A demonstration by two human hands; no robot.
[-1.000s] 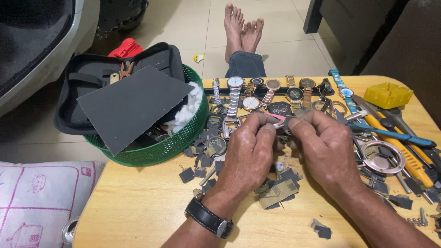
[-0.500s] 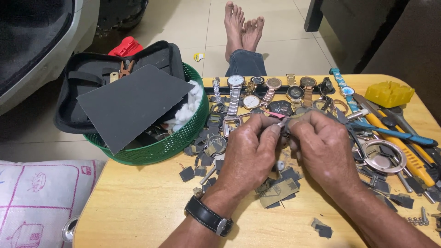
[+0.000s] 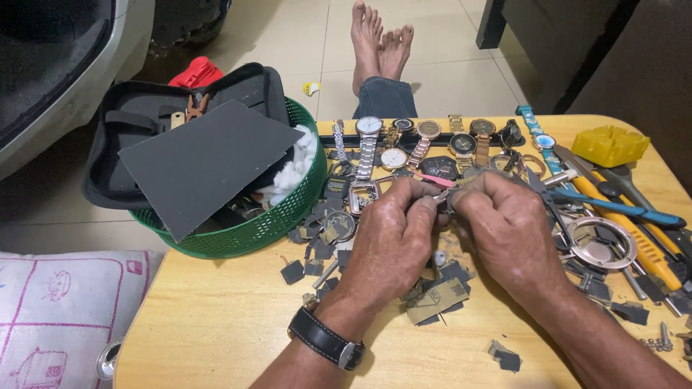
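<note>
Left hand (image 3: 393, 241) and right hand (image 3: 504, 230): fingertips pinched together on a small metal part (image 3: 441, 196). Beyond the grip, row of watches (image 3: 425, 137); below, loose dismantled pieces (image 3: 440, 288), many unsorted.

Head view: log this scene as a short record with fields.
surface: yellow wooden table
left hand: pinches a small metal part with the right hand
wrist: black-strapped watch on the left arm
left of hands: green basket holding a black case and dark sheet
behind hands: row of wristwatches
right: blue-handled tool, yellow block
under hands: scattered dark scraps
</note>
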